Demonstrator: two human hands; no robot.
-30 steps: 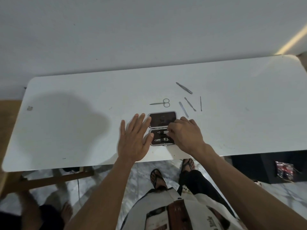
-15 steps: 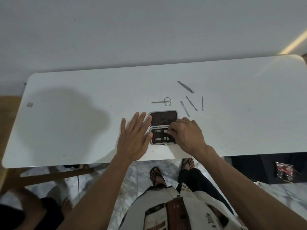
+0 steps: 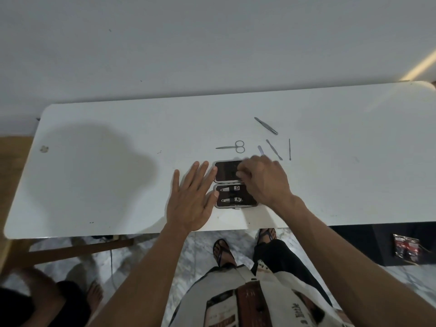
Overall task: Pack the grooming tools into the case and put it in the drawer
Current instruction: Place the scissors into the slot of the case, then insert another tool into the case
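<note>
The left hand [image 3: 192,197] lies flat beside the open case [image 3: 232,184]. I cannot tell what the right hand's [image 3: 264,180] fingers hold. A bump could slide the case.

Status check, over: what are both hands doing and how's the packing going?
Left hand flat beside open case. Right hand over case, grip unclear. Two clippers in; scissors still out.

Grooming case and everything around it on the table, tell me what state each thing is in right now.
Case: open flat.
Two clippers: packed in the near half.
Scissors: loose, closed.
Tweezers: loose.
Left hand: flat beside the case.
Right hand: curled over the case; grip unclear.
</note>
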